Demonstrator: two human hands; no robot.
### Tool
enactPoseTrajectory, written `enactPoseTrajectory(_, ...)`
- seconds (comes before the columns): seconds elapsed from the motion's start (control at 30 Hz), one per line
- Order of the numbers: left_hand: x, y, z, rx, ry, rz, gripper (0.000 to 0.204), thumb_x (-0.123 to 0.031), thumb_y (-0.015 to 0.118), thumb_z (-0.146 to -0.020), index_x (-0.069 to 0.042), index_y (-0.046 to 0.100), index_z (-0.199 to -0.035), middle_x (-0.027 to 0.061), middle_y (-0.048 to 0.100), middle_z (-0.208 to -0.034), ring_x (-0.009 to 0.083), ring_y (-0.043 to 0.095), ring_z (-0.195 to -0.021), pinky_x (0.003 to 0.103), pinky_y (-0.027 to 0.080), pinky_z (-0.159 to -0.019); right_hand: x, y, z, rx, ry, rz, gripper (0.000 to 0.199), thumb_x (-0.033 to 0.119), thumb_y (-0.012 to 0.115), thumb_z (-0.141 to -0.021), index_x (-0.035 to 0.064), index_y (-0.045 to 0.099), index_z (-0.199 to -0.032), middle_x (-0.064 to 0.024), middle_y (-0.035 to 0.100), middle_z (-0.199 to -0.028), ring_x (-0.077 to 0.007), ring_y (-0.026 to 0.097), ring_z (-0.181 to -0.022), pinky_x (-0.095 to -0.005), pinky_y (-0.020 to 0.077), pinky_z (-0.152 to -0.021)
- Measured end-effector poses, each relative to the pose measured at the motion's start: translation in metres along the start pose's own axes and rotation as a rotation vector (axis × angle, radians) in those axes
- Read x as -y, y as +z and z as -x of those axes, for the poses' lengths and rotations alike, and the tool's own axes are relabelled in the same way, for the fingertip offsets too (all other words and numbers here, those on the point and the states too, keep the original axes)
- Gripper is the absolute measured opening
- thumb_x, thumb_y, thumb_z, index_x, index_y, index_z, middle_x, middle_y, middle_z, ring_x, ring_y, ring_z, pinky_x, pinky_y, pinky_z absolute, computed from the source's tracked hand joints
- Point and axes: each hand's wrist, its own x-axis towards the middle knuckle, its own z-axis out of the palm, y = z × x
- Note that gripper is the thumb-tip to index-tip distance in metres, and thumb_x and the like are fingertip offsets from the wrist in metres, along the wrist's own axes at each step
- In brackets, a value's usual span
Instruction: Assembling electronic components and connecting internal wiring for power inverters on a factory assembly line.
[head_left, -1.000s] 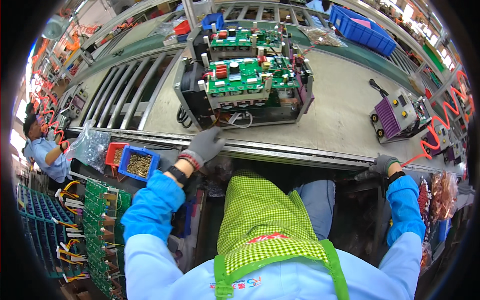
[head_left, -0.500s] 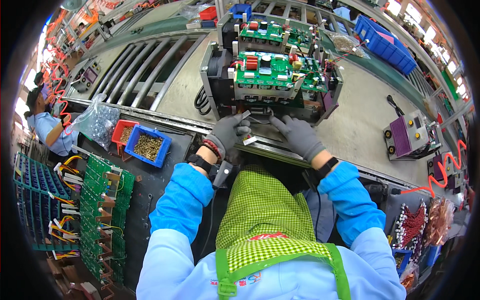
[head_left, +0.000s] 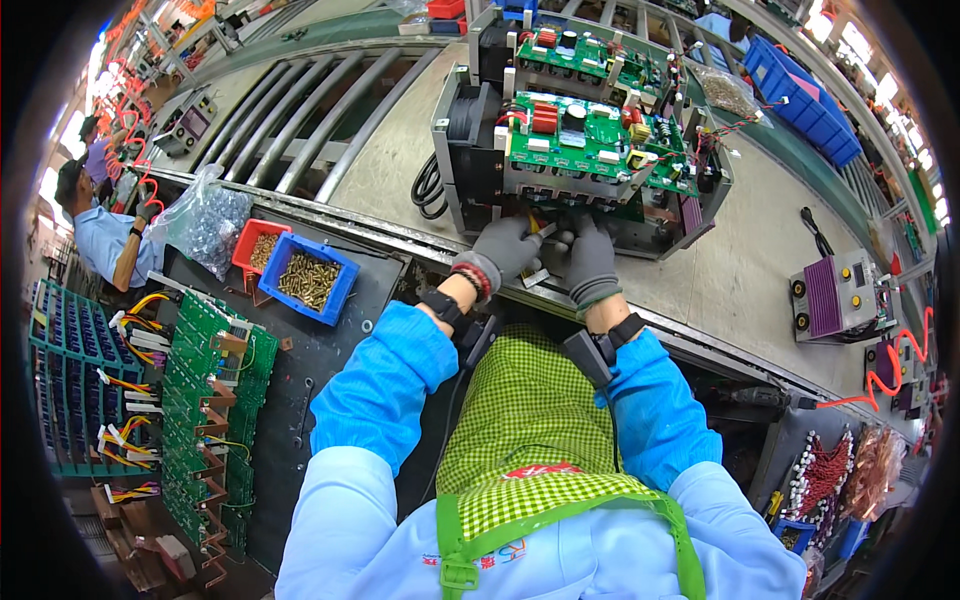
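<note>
In front of me stands an open metal power unit [head_left: 610, 240] with a green circuit board [head_left: 590, 145] on top and a black fan side at its left. My left hand [head_left: 505, 248], in a grey glove, is closed at the unit's lower front edge, by a white connector [head_left: 545, 231] on a cable. Another white connector [head_left: 536, 277] hangs just below. My right hand [head_left: 592, 262], also gloved, reaches in under the board beside the left. Its fingertips are hidden inside the unit, so what they touch cannot be made out.
A second unit with a green board [head_left: 590, 62] stands behind. To the left are a blue bin of brass fittings [head_left: 312, 280], a red bin [head_left: 254, 250], a clear bag [head_left: 205, 232] and stacked circuit boards [head_left: 205, 420]. A purple-sided machine [head_left: 835, 290] sits right; a co-worker [head_left: 100, 230] is far left.
My right hand has turned and moved in beneath the board, nearer the left hand. The left hand has pushed forward to the unit's edge. The whole view has shifted slightly.
</note>
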Motion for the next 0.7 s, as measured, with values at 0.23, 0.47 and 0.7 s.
enactPoseTrajectory(0.23, 0.015, 0.017, -0.007, -0.345, 0.222, -0.273, 0.021, -0.025, 0.057, -0.088, -0.006, 0.065, -0.094, 0.0183, 0.064, -0.083, 0.0384, 0.062, -0.079, 0.048, 0.05, -0.07, 0.019, -0.027, 0.013, 0.364, -0.723, 0.89, 0.044, 0.008, 0.062, -0.084, 0.0083, 0.054, -0.127, -0.0104, 0.062, -0.113, -0.0231, 0.062, -0.099, -0.0328, 0.0543, -0.081)
enactPoseTrajectory(0.47, 0.011, 0.024, -0.01, -0.397, 0.259, -0.278, 0.02, -0.026, 0.056, -0.089, -0.009, 0.066, -0.091, 0.0177, 0.064, -0.084, 0.038, 0.062, -0.076, 0.048, 0.049, -0.067, 0.058, -0.04, 0.074, 0.262, 0.069, 0.311, 0.049, 0.02, 0.056, -0.094, 0.0068, 0.042, -0.138, -0.0079, 0.06, -0.115, -0.0181, 0.062, -0.098, -0.0287, 0.0524, -0.077)
enactPoseTrajectory(0.7, 0.027, 0.029, -0.011, -0.417, 0.207, -0.198, 0.033, -0.034, 0.061, -0.09, -0.007, 0.068, -0.108, 0.0203, 0.068, -0.093, 0.036, 0.066, -0.082, 0.044, 0.05, -0.073, 0.103, -0.197, 0.162, 0.337, -0.13, 1.0, 0.041, 0.033, 0.055, -0.093, 0.0068, 0.058, -0.124, -0.0117, 0.065, -0.113, -0.0256, 0.062, -0.103, -0.0399, 0.0418, -0.099)
